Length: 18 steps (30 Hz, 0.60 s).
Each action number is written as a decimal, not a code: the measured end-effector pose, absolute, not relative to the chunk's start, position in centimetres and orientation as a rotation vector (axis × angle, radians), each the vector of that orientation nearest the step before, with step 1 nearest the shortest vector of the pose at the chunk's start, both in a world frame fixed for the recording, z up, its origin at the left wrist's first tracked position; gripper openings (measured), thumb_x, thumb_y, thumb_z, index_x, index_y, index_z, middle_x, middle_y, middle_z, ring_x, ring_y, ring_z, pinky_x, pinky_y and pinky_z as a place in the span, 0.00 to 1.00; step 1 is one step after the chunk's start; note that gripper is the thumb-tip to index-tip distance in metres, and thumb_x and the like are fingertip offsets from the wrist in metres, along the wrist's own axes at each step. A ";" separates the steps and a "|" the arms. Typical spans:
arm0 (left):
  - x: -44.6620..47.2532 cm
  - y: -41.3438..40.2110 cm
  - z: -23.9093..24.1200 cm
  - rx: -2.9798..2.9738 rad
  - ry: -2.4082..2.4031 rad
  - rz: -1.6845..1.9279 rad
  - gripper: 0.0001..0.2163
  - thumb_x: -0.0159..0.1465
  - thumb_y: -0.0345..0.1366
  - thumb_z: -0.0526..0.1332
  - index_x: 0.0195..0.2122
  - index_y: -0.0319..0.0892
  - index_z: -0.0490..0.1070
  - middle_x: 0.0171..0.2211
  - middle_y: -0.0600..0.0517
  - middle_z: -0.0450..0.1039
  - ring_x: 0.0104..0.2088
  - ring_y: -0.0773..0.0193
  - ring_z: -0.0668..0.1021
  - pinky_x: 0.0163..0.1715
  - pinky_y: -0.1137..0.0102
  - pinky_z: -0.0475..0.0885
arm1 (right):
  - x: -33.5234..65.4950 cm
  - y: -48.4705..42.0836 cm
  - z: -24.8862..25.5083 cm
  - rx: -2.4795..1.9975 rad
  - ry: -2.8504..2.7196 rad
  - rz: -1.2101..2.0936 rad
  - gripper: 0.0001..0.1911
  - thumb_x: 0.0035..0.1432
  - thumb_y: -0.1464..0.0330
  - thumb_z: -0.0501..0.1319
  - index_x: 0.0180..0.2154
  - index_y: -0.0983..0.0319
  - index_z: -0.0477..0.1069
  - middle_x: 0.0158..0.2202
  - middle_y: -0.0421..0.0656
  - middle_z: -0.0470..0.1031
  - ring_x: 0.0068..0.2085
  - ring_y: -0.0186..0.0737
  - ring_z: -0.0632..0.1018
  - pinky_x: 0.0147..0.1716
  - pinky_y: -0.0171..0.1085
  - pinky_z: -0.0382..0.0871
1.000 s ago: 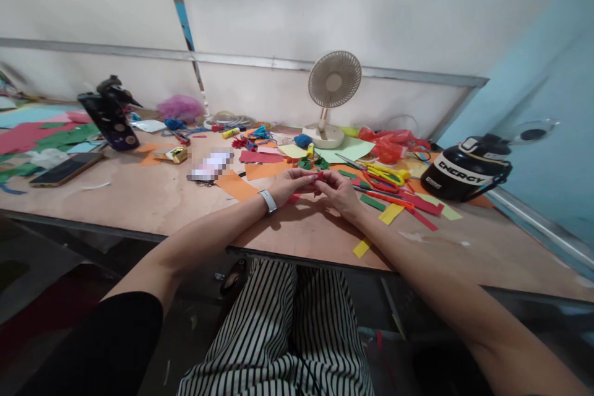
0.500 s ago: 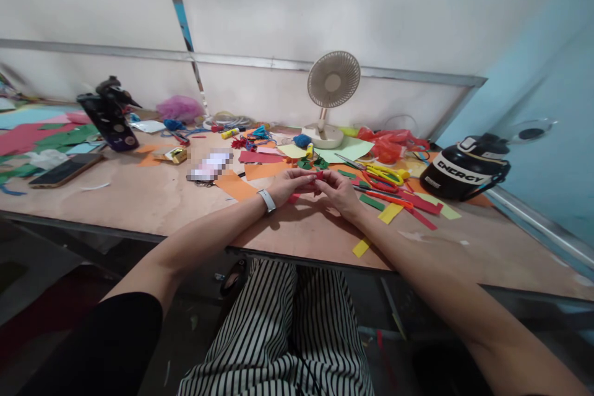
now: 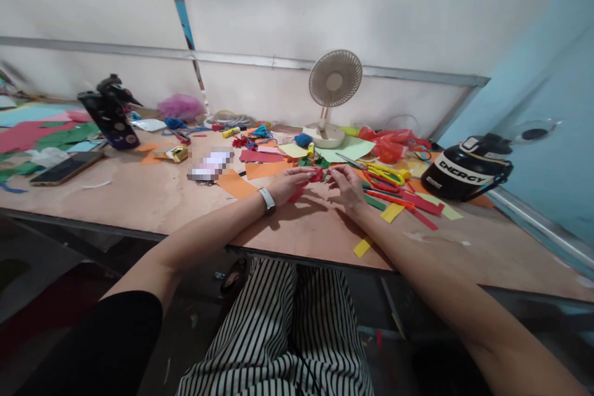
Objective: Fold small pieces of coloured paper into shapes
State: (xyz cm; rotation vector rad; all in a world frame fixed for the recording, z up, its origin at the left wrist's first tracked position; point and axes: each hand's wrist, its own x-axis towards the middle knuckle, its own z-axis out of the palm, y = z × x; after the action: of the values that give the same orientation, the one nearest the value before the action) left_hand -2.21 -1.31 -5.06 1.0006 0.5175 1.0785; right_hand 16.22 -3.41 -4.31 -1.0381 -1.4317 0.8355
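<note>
My left hand (image 3: pixel 288 183), with a white band at the wrist, rests on the wooden table (image 3: pixel 153 198) and pinches a small red paper piece (image 3: pixel 317 174) at its fingertips. Just to the right is my right hand (image 3: pixel 346 185), fingers curled, a short gap away from the red piece; I cannot make out anything in it. Strips of red, green and yellow paper (image 3: pixel 392 211) lie about both hands. Yellow-handled scissors (image 3: pixel 383 172) lie just beyond my right hand.
A small white fan (image 3: pixel 333 90) stands at the back centre. A black ENERGY bottle (image 3: pixel 468 167) lies at the right. A phone (image 3: pixel 65 168) and a dark stand (image 3: pixel 109 114) sit at the left, with coloured paper sheets (image 3: pixel 32 136) and a glue stick (image 3: pixel 231 132).
My hands were joined on the red piece; now my right hand has drawn slightly right and away, and the red piece stays with my left hand.
</note>
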 end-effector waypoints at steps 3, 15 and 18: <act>-2.2 -1.2 -5.1 0.972 0.506 1.075 0.10 0.54 0.34 0.73 0.37 0.40 0.80 0.39 0.49 0.80 0.44 0.62 0.79 0.58 0.62 0.65 | 16.0 -3.6 -4.5 -1.027 -1.511 0.826 0.19 0.59 0.49 0.60 0.32 0.59 0.68 0.28 0.39 0.70 0.28 0.36 0.71 0.28 0.35 0.68; -2.1 -2.3 -4.2 0.912 0.446 0.974 0.05 0.56 0.30 0.72 0.32 0.38 0.78 0.35 0.47 0.79 0.39 0.63 0.80 0.53 0.63 0.71 | 15.4 -4.5 -4.1 -1.014 -1.743 0.825 0.25 0.59 0.45 0.60 0.26 0.59 0.70 0.24 0.39 0.70 0.27 0.37 0.70 0.28 0.37 0.64; -2.1 -2.3 -4.2 0.912 0.441 0.959 0.05 0.57 0.31 0.71 0.32 0.37 0.77 0.36 0.45 0.79 0.39 0.61 0.80 0.52 0.61 0.72 | 15.4 -4.5 -4.1 -1.019 -1.766 0.799 0.24 0.59 0.45 0.60 0.26 0.59 0.69 0.25 0.40 0.70 0.27 0.38 0.70 0.29 0.38 0.64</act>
State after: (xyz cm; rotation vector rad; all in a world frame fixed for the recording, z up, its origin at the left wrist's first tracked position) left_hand -2.09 -2.28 -4.15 0.9124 0.4413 0.9587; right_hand 15.37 -4.54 -4.07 -1.0192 -1.7660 0.7993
